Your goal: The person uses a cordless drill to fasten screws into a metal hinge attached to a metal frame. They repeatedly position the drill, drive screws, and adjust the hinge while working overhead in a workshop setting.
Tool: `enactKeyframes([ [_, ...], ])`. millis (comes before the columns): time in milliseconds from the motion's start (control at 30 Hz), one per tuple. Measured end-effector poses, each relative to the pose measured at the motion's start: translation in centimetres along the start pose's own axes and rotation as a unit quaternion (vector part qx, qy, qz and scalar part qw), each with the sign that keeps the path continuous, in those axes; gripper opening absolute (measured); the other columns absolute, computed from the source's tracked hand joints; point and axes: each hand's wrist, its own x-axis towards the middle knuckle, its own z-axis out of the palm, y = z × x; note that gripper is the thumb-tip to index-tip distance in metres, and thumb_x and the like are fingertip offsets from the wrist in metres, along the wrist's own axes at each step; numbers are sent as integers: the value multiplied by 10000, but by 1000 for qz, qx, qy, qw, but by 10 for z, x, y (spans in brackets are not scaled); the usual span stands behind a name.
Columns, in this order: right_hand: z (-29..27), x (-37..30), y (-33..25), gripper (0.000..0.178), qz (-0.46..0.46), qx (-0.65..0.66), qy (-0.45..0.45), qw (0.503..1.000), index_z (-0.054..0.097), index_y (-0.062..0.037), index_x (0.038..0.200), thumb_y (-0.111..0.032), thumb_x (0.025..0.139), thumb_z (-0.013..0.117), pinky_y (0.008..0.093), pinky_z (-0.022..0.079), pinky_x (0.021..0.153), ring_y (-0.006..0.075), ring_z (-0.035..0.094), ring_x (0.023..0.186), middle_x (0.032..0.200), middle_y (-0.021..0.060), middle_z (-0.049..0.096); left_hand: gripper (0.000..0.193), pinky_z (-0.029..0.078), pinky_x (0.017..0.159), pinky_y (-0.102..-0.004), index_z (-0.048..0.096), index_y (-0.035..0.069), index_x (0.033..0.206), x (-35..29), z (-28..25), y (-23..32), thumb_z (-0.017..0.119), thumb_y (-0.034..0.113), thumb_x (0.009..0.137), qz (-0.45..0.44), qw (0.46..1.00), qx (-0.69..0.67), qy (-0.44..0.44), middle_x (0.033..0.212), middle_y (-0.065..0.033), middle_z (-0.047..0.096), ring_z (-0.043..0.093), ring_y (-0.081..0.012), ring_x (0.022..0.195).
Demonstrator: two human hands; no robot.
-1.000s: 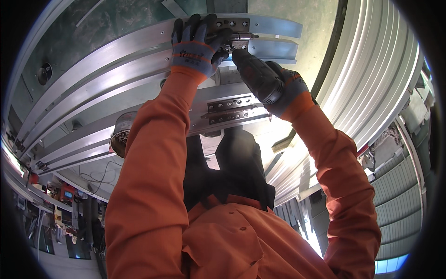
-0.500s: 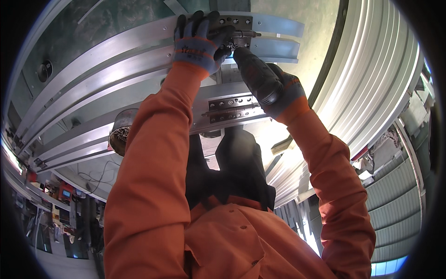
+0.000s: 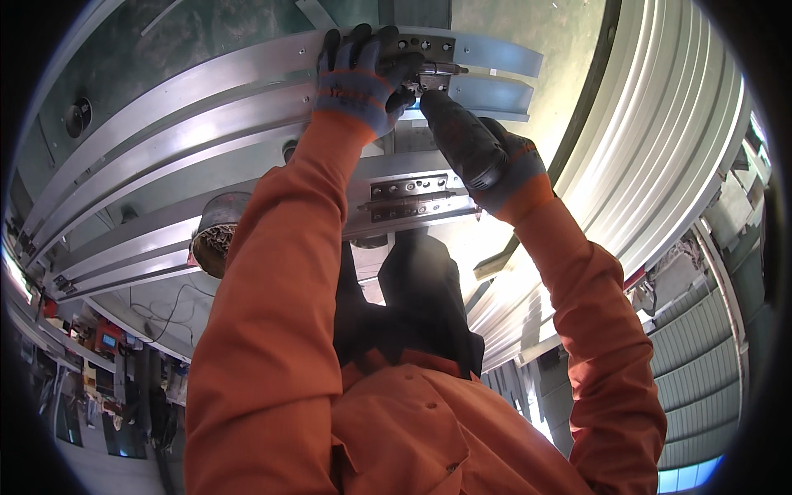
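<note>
Over on the left, a round can (image 3: 224,212) of small loose bits shows right beside the left sleeve (image 3: 280,280); worth minding that elbow, tipping it would be a pain; next along, the gloved left hand (image 3: 356,82) lies across the metal bars (image 3: 256,62) with its fingers stretched out, thumb and forefinger close to the nose of the power drill (image 3: 462,140); no telling whether they pinch anything small; firm, flat pressure is probably the way to stop the hinge (image 3: 436,69) from creeping, and honestly those fingertips would be better a bit further off the working end; right of that, the drill's nose points at the hinge's near leaf, and the gloved right hand (image 3: 513,172) is wrapped round the grip; best to line it up square with the hole, lean in steady and feed the speed gently, since a slanted bit would likely skid.

As for looks, the hinge sits on the bars near their right ends; its left end is hidden by the left hand; then it's dark metal with a row of holes along the far leaf, plus a shiny barrel running lengthwise and a thin tip poking past the right edge; the near leaf is partly covered, so its holes are tough to make out.
</note>
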Motion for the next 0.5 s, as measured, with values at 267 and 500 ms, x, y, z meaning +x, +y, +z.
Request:
enactKeyframes([
  [267, -3, 3, 3, 590, -8, 10, -18, 1000, 647, -112, 1389, -326, 862, 799, 441, 594, 960, 389, 754, 1106, 1175, 186, 786, 555, 230, 1291, -651, 685, 445, 1412, -2, 1, -1, 814, 516, 877, -6, 1000, -23, 4, 1642, -42, 468, 401, -393, 1524],
  [500, 7, 7, 23, 626, -10, 15, -13, 1000, 641, -103, 1407, -360, 858, 798, 440, 588, 980, 389, 746, 1127, 1186, 189, 782, 552, 235, 1287, -658, 690, 453, 1401, 0, 1, -1, 820, 511, 868, 0, 1000, -29, 6, 1636, -42, 470, 411, -394, 1513],
])
